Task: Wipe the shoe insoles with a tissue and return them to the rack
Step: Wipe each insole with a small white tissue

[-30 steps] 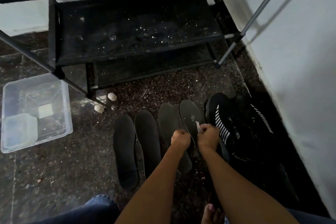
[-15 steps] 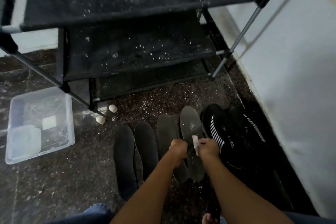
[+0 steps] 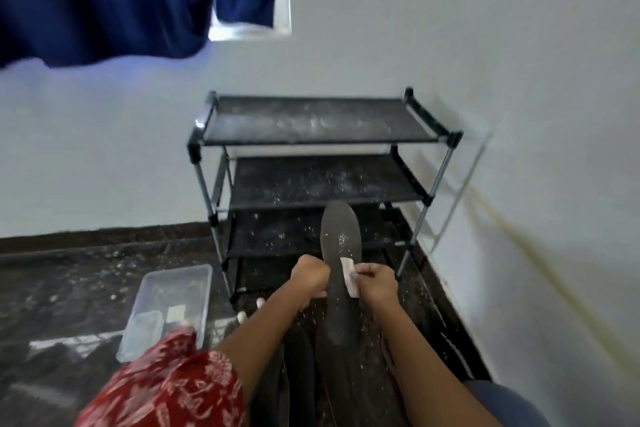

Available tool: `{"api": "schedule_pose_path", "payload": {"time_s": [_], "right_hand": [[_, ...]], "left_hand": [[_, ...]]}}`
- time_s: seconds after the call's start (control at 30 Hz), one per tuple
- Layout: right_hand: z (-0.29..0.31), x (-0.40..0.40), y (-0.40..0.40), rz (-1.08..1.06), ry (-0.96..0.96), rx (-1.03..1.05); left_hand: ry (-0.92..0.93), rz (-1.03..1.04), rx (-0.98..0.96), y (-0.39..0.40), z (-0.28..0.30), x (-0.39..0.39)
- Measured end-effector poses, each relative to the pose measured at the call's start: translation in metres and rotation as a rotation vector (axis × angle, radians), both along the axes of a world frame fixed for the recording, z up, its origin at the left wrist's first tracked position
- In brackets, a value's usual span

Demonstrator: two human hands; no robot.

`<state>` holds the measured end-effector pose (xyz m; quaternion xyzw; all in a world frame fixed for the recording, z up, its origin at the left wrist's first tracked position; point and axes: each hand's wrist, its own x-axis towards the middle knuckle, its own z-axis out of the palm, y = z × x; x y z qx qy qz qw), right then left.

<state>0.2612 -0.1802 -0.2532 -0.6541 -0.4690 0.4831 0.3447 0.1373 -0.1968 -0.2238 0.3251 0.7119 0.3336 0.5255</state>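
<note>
The right hand (image 3: 375,282) pinches a white tissue (image 3: 348,272) against a dark insole (image 3: 337,274) at centre frame; the left hand (image 3: 310,274) grips its left edge. The black rack (image 3: 311,156) stands behind; a clear plastic bin (image 3: 166,308) sits at lower left.

1 head view — forward, downward, close

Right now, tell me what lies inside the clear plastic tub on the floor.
The clear plastic tub holds a smaller clear container and a pale square piece; a red patterned sleeve covers its near corner.
</note>
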Motion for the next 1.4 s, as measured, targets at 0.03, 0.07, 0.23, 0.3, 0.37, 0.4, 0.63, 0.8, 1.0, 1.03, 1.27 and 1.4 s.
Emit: {"api": "schedule_pose_path", "payload": {"time_s": [0.03, 0.07, 0.23, 0.3, 0.37, 0.4, 0.63, 0.8, 1.0, 1.03, 1.27, 1.4], "right_hand": [[0.014, 0.000, -0.004, 0.030, 0.025, 0.046], [0.027, 0.000, -0.010, 0.051, 0.044, 0.086], [0.076, 0.001, -0.035, 0.130, 0.142, 0.134], [0.086, 0.002, -0.043, 0.159, 0.167, 0.159], [0.091, 0.002, -0.052, 0.173, 0.186, 0.188], [0.092, 0.001, -0.055, 0.178, 0.188, 0.197], [0.069, -0.014, -0.060, 0.257, 0.221, 0.181], [0.059, -0.019, -0.050, 0.290, 0.223, 0.193], [0.047, -0.020, -0.042, 0.283, 0.217, 0.160], [0.047, -0.020, -0.042, 0.281, 0.217, 0.166], [0.055, -0.026, -0.048, 0.293, 0.220, 0.230], [0.056, -0.028, -0.045, 0.292, 0.220, 0.227]], "left_hand": [[-0.010, -0.015, 0.047, -0.009, 0.016, -0.004], [-0.016, -0.022, 0.094, -0.021, 0.034, -0.007], [-0.035, -0.034, 0.274, -0.066, 0.084, -0.019], [-0.069, -0.010, 0.312, -0.078, 0.087, -0.023], [-0.128, 0.028, 0.337, -0.088, 0.086, -0.024], [-0.161, 0.046, 0.346, -0.092, 0.084, -0.024], [-0.310, 0.071, 0.378, -0.098, 0.044, -0.028], [-0.347, 0.068, 0.377, -0.090, 0.029, -0.033], [-0.346, 0.062, 0.370, -0.086, 0.022, -0.033], [-0.353, 0.064, 0.375, -0.086, 0.022, -0.034], [-0.401, 0.099, 0.408, -0.086, 0.019, -0.039], [-0.424, 0.118, 0.406, -0.080, 0.015, -0.040]]}}
